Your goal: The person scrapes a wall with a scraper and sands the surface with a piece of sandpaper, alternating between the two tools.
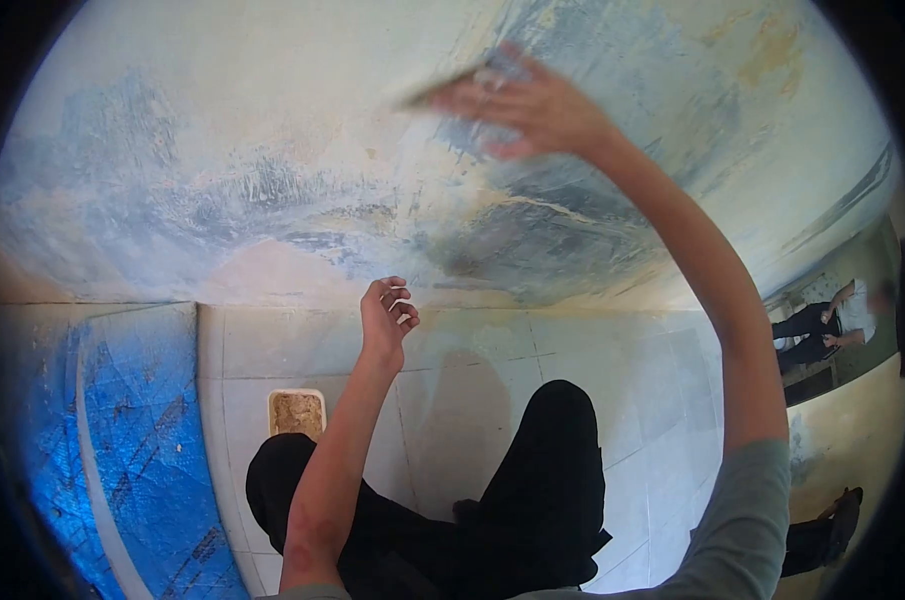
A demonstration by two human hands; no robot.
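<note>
My right hand is raised in front of the painted wall, smeared by motion. Between its fingers is a thin, dark, flat tool, which points left and is too blurred to name exactly. Held low near the foot of the wall, my left hand has loosely curled fingers with gaps between them and nothing in them. The wall bears rough blue, grey, cream and ochre patches. A small white tray with brownish stuff in it rests on the floor, partly hidden by my left knee.
Blue plastic sheeting covers the floor at the left. Pale tiles spread under my bent legs. At the far right a person in a white top is visible, and below, another dark-clothed figure shows in part.
</note>
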